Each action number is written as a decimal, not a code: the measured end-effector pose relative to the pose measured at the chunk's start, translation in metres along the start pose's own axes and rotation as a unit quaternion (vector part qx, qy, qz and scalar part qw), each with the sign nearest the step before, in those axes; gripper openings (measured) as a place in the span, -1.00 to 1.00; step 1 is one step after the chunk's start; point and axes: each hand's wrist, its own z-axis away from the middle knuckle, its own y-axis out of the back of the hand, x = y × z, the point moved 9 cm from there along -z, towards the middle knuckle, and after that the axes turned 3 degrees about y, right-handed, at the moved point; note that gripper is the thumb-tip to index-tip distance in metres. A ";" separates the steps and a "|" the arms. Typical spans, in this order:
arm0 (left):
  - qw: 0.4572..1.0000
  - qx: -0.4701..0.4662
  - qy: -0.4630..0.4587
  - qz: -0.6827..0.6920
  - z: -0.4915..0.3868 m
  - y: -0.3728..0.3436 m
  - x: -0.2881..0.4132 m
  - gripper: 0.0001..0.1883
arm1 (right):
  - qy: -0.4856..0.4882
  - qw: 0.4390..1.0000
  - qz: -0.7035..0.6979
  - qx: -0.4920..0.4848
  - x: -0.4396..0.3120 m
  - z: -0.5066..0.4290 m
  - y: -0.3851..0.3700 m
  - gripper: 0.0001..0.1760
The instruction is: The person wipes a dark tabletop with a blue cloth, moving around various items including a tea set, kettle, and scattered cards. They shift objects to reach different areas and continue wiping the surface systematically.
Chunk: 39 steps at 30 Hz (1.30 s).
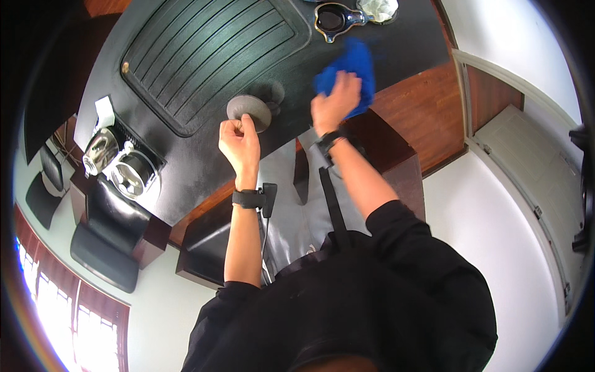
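My left hand (239,144) pinches a round grey-brown disc (254,110) near its lower rim, close to the table's near edge. The disc looks flat and is tilted towards me; the fingers curl below it. In my right hand (335,103) is a bright blue cloth (361,58), bunched and blurred by motion. That hand is over the right part of the black table (404,51), at its near edge. Beyond the disc lies a dark grooved tea tray (204,60) with a raised rim.
A glazed tea strainer (338,21) with a handle stands at the far right, beside a pale object (380,9) in a clear dish. Leftwards sit a shiny metal kettle (102,149), a clear pot (132,176) and white paper (105,111). Dark chairs (104,255) flank the table.
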 end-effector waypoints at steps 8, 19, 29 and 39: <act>0.996 -0.049 -0.060 -0.048 -0.021 0.007 0.008 -0.67 | 0.423 0.838 -0.138 -0.315 -0.175 0.177 -0.047 -0.49; 0.987 -0.084 -0.056 -0.122 -0.063 0.016 -0.032 -0.77 | 0.350 0.899 -0.079 -0.252 -0.014 -0.048 0.014 -0.26; 0.956 -0.033 0.042 -0.290 -0.068 0.021 -0.063 -0.57 | 0.241 0.962 0.041 -0.125 0.043 -0.078 0.014 -0.35; 0.966 -0.036 -0.174 -0.186 -0.033 -0.157 0.148 -0.31 | 0.286 0.939 0.003 -0.191 0.031 -0.084 0.022 -0.38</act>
